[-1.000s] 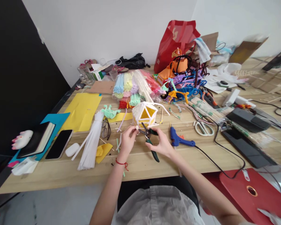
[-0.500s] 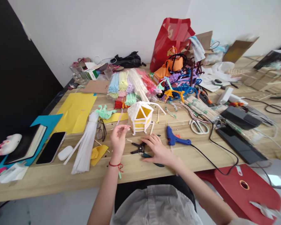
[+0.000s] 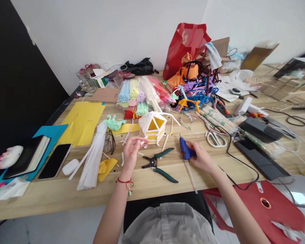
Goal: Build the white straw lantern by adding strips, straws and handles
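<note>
My left hand (image 3: 131, 151) pinches a short white pipe-cleaner piece (image 3: 142, 142) just in front of a small house (image 3: 152, 127) of white pipe cleaners with yellow walls. My right hand (image 3: 201, 156) is wrapped round the blue glue gun (image 3: 184, 151), whose glue stick points back toward me. The green-handled wire cutters (image 3: 157, 164) lie open on the wooden table (image 3: 152, 184) between my two hands.
A white pipe-cleaner bundle (image 3: 94, 155), glasses (image 3: 108, 141), a phone (image 3: 55, 161) and yellow paper (image 3: 82, 122) lie to the left. Coloured pipe-cleaner packs (image 3: 139, 93) and a red bag (image 3: 186, 45) stand behind. Scissors (image 3: 215, 138), cables and black devices (image 3: 260, 128) are at right.
My right hand put the wire cutters down on the table, moved right and took hold of the blue glue gun. My left hand kept its pinch on the white piece.
</note>
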Demonstrator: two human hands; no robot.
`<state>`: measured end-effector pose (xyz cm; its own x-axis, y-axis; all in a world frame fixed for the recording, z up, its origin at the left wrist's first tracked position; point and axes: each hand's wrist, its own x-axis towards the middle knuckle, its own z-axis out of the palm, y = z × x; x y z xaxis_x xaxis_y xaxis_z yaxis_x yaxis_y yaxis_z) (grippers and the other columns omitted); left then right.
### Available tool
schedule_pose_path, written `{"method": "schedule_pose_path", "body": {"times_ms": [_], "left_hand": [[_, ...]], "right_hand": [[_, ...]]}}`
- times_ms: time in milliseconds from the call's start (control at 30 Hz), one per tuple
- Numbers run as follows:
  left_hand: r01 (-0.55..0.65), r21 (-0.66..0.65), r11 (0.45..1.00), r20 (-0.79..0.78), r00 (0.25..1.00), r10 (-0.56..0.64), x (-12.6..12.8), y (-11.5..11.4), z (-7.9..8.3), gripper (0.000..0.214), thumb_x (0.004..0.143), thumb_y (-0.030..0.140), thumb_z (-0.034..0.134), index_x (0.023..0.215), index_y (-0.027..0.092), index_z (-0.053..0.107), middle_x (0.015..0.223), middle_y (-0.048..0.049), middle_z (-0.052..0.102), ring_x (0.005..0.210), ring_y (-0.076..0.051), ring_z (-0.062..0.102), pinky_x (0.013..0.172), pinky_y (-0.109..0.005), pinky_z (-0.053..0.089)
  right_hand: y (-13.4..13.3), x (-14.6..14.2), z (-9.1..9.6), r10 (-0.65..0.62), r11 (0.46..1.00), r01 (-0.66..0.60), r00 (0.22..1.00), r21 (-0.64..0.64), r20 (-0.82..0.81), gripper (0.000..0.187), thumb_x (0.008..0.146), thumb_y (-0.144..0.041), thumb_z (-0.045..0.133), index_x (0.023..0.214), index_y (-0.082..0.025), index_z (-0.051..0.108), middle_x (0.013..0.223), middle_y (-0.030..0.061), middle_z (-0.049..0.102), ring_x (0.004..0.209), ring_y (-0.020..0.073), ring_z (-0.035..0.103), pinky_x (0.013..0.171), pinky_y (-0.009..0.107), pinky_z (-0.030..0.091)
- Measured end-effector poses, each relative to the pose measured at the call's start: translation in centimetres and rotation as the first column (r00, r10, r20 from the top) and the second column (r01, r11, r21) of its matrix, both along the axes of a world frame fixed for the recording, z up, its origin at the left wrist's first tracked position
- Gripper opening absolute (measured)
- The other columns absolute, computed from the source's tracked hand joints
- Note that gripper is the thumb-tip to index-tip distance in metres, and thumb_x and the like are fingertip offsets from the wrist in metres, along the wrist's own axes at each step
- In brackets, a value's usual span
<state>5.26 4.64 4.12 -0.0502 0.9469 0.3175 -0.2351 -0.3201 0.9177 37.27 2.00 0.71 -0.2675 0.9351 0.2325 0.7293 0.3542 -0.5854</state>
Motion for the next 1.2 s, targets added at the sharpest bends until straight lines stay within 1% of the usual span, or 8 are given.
{"method": "schedule_pose_path", "body": {"times_ms": [100, 200, 300, 400, 533, 667, 933, 1200], "left_hand": [[0.057, -0.04, 0.998, 0.076, 0.996, -0.054, -0.2, 0.1, -0.2, 0.025, 0.084, 0.033, 0.066, 0.101, 0.019, 0.055, 0.084, -0.0026, 0.07, 0.078, -0.02, 0.073, 0.077, -0.04, 0.061], [0.064, -0.042, 0.997, 0.097, 0.993, -0.06, -0.4, 0.3, -0.2, 0.036, 0.078, 0.025, 0.074, 0.107, 0.023, 0.053, 0.1, -0.0016, 0.066, 0.073, -0.017, 0.072, 0.074, -0.036, 0.062], [0.041, -0.014, 0.999, 0.07, 0.997, -0.04, -0.2, 0.3, -0.1, 0.052, 0.075, 0.02, 0.076, 0.117, 0.029, 0.047, 0.122, -0.0042, 0.057, 0.075, -0.015, 0.072, 0.075, -0.034, 0.062], [-0.006, 0.01, 1.0, 0.026, 1.0, 0.006, 0.0, 0.4, -0.2, 0.061, 0.075, 0.02, 0.076, 0.124, 0.032, 0.041, 0.124, -0.0061, 0.057, 0.08, -0.016, 0.072, 0.08, -0.036, 0.061], [-0.124, 0.025, 0.992, -0.069, 0.99, 0.126, 0.1, 0.5, -0.6, 0.032, 0.081, 0.026, 0.07, 0.108, 0.02, 0.054, 0.092, -0.0054, 0.071, 0.083, -0.018, 0.073, 0.083, -0.034, 0.059], [-0.183, 0.047, 0.982, -0.202, 0.961, 0.188, 0.2, 0.5, -1.1, 0.015, 0.085, 0.03, 0.065, 0.093, 0.017, 0.064, 0.087, -0.0076, 0.073, 0.083, -0.018, 0.072, 0.081, -0.032, 0.058], [-0.135, 0.294, 0.946, -0.396, 0.884, 0.249, 0.3, 0.5, -1.3, 0.01, 0.077, 0.026, 0.074, 0.085, 0.02, 0.072, 0.085, -0.004, 0.07, 0.08, -0.016, 0.067, 0.076, -0.03, 0.055], [-0.137, 0.357, 0.924, -0.428, 0.855, 0.292, 0.6, 0.2, -0.9, 0.015, 0.073, 0.027, 0.078, 0.083, 0.019, 0.069, 0.079, -0.0027, 0.069, 0.074, -0.015, 0.064, 0.071, -0.028, 0.052]], "right_hand": [[-0.4, -1.6, 0.9, -0.064, 0.997, 0.072, 0.94, 0.012, -0.336, 0.066, 0.075, -0.017, 0.06, 0.137, -0.024, 0.037, 0.11, 0.0099, 0.059, 0.099, 0.0252, 0.061, 0.088, 0.045, 0.049], [-0.1, -3.8, 2.5, -0.064, 0.997, 0.067, 0.693, -0.024, -0.718, 0.063, 0.082, -0.023, 0.06, 0.139, -0.027, 0.033, 0.094, 0.0042, 0.063, 0.09, 0.0221, 0.065, 0.088, 0.046, 0.05], [1.2, -6.2, 4.0, -0.048, 0.988, -0.114, 0.412, -0.104, -0.91, 0.052, 0.085, -0.039, 0.059, 0.133, -0.027, 0.043, 0.084, 0.0022, 0.064, 0.087, 0.0222, 0.066, 0.09, 0.049, 0.05], [2.7, -8.2, 4.5, -0.079, 0.931, -0.322, 0.287, -0.174, -0.955, 0.053, 0.083, -0.05, 0.06, 0.128, -0.025, 0.05, 0.079, 0.0033, 0.066, 0.082, 0.0233, 0.066, 0.083, 0.048, 0.053], [3.2, -9.9, 3.7, -0.107, 0.84, -0.506, 0.2, -0.196, -0.974, 0.048, 0.078, -0.043, 0.068, 0.12, -0.024, 0.056, 0.07, -0.0002, 0.063, 0.066, 0.0183, 0.061, 0.078, 0.045, 0.053], [2.3, -10.5, 2.6, -0.145, 0.791, -0.579, 0.136, -0.198, -0.98, 0.038, 0.081, -0.044, 0.066, 0.113, -0.025, 0.058, 0.057, -0.0054, 0.054, 0.051, 0.0128, 0.05, 0.073, 0.041, 0.052], [1.6, -10.5, 1.9, -0.184, 0.778, -0.579, 0.157, -0.241, -0.97, 0.042, 0.081, -0.052, 0.065, 0.109, -0.022, 0.057, 0.052, -0.0065, 0.047, 0.043, 0.0103, 0.039, 0.053, 0.029, 0.044], [1.3, -10.3, 2.2, -0.209, 0.787, -0.552, 0.183, -0.276, -0.961, 0.045, 0.079, -0.052, 0.066, 0.111, -0.024, 0.053, 0.051, -0.009, 0.048, 0.036, 0.0074, 0.033, 0.041, 0.022, 0.033]]}}
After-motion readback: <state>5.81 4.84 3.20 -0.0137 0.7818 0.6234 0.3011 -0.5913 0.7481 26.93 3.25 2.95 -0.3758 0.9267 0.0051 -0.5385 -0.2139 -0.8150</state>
